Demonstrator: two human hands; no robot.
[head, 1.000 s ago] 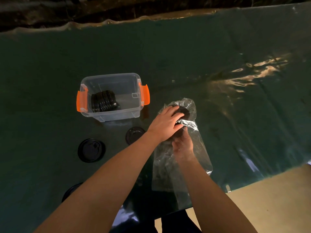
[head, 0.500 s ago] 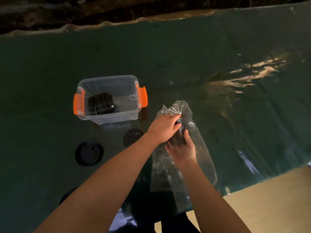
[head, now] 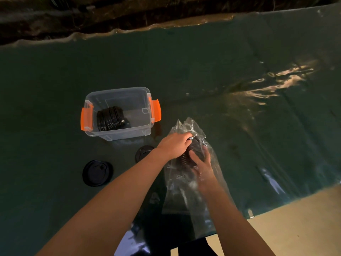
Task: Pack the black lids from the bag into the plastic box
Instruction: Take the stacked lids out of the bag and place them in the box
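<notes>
- Since the earlier frames the stack of black lids (head: 191, 154) has come further up out of the crumpled mouth of the clear plastic bag (head: 186, 183), and the right hand (head: 202, 164) has turned to cup it from the near side.
- The left hand (head: 174, 145) lies over the top of the stack, its fingers (head: 185, 136) curled over the far end, where the bag's film is bunched; whether they pinch the film as well as the lids, I cannot tell.
- The right hand is partly behind the film; its fingers wrap the near side of the stack in a closed hold.
- The step in hand appears to be drawing this stack free of the bag, which lies on the dark green desk (head: 239, 126) towards its near edge.
- The next move likely calls for sliding the film off without letting the ribbed stack fan apart, then carrying it left and farther in to the box.
- The clear plastic box (head: 118, 130), with orange latches at both ends, stands open left of the bag; it holds one stack of black lids on its side (head: 110, 118) against its left end, and the right part looks free.
- Two loose lids lie flat on the desk nearer than the box: a larger one (head: 97, 173) and another (head: 143, 152) partly hidden by the left forearm.
</notes>
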